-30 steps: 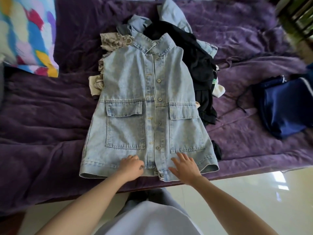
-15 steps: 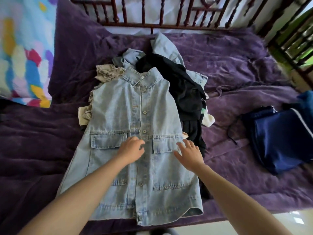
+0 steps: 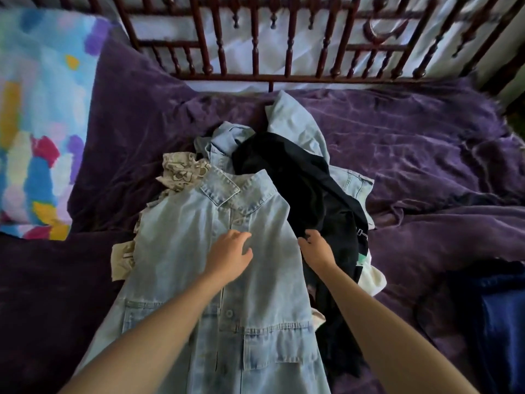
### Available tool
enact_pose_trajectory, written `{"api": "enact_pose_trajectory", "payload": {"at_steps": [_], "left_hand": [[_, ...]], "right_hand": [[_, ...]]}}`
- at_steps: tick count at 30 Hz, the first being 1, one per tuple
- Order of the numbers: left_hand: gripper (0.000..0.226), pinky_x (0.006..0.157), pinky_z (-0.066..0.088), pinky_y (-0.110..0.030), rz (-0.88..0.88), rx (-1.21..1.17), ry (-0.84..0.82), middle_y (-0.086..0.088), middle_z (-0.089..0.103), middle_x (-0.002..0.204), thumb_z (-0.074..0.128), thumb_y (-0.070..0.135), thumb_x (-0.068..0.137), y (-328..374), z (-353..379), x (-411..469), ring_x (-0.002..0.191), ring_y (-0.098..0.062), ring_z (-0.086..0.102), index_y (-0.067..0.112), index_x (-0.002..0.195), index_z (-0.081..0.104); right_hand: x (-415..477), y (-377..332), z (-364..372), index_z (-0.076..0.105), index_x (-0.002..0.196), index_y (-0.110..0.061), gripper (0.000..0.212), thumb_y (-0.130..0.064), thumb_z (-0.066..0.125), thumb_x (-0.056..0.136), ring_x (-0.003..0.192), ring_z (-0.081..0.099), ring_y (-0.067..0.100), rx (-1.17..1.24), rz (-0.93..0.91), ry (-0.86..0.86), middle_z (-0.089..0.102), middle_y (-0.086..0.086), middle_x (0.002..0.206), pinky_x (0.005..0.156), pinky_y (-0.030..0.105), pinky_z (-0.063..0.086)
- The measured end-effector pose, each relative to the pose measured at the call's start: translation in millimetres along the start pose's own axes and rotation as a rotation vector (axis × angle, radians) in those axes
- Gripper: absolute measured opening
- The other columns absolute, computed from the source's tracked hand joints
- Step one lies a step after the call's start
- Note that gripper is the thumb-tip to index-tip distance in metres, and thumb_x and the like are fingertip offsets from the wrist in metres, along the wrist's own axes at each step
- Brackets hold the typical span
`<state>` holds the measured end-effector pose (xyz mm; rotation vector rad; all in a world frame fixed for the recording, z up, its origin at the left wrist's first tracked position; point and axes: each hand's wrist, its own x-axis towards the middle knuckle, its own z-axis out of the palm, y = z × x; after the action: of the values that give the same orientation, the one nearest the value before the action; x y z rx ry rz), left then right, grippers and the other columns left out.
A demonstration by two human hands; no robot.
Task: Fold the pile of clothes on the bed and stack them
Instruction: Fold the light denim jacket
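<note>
Two hands reach over the bed (image 3: 412,143), centre frame. Left hand (image 3: 231,251) rests on the denim vest (image 3: 181,251), fingers loosely bent, gripping nothing. Right hand (image 3: 315,248) meets the vest's right edge beside the black garment (image 3: 306,177); fingertips hidden, grasp undeterminable. Vest hem cut off at bottom edge; other clothes (image 3: 181,172) underneath mostly covered.

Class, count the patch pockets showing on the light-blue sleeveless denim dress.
2. One patch pocket lies on the right half of the light-blue sleeveless denim dress; the other on its left half, partly under the left forearm. More could be hidden.
</note>
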<state>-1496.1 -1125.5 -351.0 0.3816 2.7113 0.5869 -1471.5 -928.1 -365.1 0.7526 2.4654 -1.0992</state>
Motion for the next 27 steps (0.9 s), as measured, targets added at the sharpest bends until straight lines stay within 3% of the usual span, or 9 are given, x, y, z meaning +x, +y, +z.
{"api": "enact_pose_trajectory", "payload": {"at_steps": [5, 9, 11, 13, 15, 18, 20, 23, 27], "left_hand": [[0.056, 0.104, 0.036, -0.039, -0.024, 0.019, 0.058, -0.006, 0.026, 0.149, 0.047, 0.028, 0.095, -6.6, -0.6, 66.0, 0.137, -0.024, 0.027, 0.016, 0.145, 0.025], [0.092, 0.113, 0.024, -0.045, -0.206, -0.191, -0.034, -0.008, 0.005, 0.158, 0.059, 0.043, 0.087, -16.4, -1.1, 115.5, 0.144, -0.029, 0.013, 0.016, 0.15, -0.002], [0.102, 0.114, 0.023, -0.043, -0.344, -0.326, -0.093, -0.008, 0.009, 0.157, 0.065, 0.048, 0.081, -22.1, -0.1, 129.5, 0.143, -0.029, 0.017, 0.018, 0.15, -0.005], [0.096, 0.111, 0.029, -0.044, -0.39, -0.372, -0.07, -0.008, 0.022, 0.154, 0.067, 0.045, 0.08, -31.9, 0.1, 138.0, 0.139, -0.028, 0.028, 0.019, 0.15, 0.007], [0.077, 0.106, 0.036, -0.044, -0.354, -0.322, -0.087, -0.008, 0.041, 0.145, 0.067, 0.042, 0.078, -40.4, -2.0, 139.4, 0.13, -0.027, 0.042, 0.021, 0.144, 0.032], [0.035, 0.096, 0.047, -0.043, -0.289, -0.355, -0.141, -0.006, 0.065, 0.116, 0.063, 0.049, 0.069, -42.3, -3.9, 133.4, 0.107, -0.025, 0.059, 0.03, 0.099, 0.063], [0.019, 0.093, 0.047, -0.038, -0.27, -0.419, -0.127, -0.01, 0.064, 0.115, 0.063, 0.029, 0.081, -35.2, -4.6, 125.4, 0.105, -0.026, 0.059, 0.023, 0.099, 0.061], [0.059, 0.094, 0.033, -0.027, -0.311, -0.712, -0.004, -0.004, 0.04, 0.142, 0.057, 0.014, 0.089, -30.3, -6.3, 120.8, 0.129, -0.022, 0.039, 0.018, 0.142, 0.031], [0.076, 0.105, 0.026, -0.03, -0.299, -0.975, 0.056, 0.002, 0.026, 0.152, 0.061, 0.034, 0.088, -23.5, -10.9, 125.2, 0.138, -0.015, 0.027, 0.024, 0.149, 0.015]], "right_hand": [[43.9, -4.9, 17.6, 0.06, 0.107, -0.014, 0.033, -0.039, 0.053, 0.086, 0.087, 0.058, 0.015, 0.18, 0.082, -0.022, 0.06, 0.003, 0.096, 0.063, 0.02, 0.039], [48.5, -11.4, 30.3, 0.048, 0.13, -0.002, 0.051, -0.028, 0.06, 0.088, 0.112, 0.055, 0.026, 0.189, 0.063, 0.009, 0.06, 0.01, 0.116, 0.083, 0.028, 0.042], [42.9, -16.3, 35.4, 0.058, 0.098, -0.008, 0.018, -0.02, 0.061, 0.085, 0.097, 0.058, 0.025, 0.179, 0.025, -0.037, 0.061, 0.004, 0.092, 0.08, 0.031, 0.045], [35.2, -22.5, 42.6, 0.046, 0.076, -0.013, 0.013, -0.015, 0.052, 0.087, 0.087, 0.057, 0.027, 0.007, -0.047, -0.082, 0.059, 0.003, 0.08, 0.068, 0.032, 0.04], [25.5, -26.2, 54.9, 0.045, 0.085, -0.012, 0.004, -0.012, 0.042, 0.088, 0.087, 0.061, 0.031, -0.278, -0.177, 0.073, 0.063, 0.008, 0.089, 0.061, 0.031, 0.035], [9.5, -31.7, 77.7, 0.048, 0.089, -0.006, 0.028, -0.011, 0.033, 0.066, 0.057, 0.058, 0.023, -0.483, -0.365, 0.243, 0.06, 0.002, 0.06, 0.044, 0.022, 0.038], [2.0, -27.8, 96.0, 0.056, 0.094, -0.008, 0.039, -0.014, 0.033, 0.063, 0.071, 0.05, 0.025, -0.561, -0.396, 0.26, 0.059, 0.004, 0.069, 0.05, 0.024, 0.044], [-3.8, -31.3, 99.5, 0.068, 0.091, -0.027, 0.031, -0.024, 0.055, 0.062, 0.094, 0.06, 0.041, -0.547, -0.296, 0.139, 0.058, 0.015, 0.105, 0.06, 0.04, 0.054], [-4.9, -25.0, 102.3, 0.063, 0.097, -0.038, 0.044, -0.038, 0.069, 0.053, 0.068, 0.067, 0.029, -0.399, -0.245, 0.121, 0.067, 0.02, 0.106, 0.043, 0.032, 0.049]]}}
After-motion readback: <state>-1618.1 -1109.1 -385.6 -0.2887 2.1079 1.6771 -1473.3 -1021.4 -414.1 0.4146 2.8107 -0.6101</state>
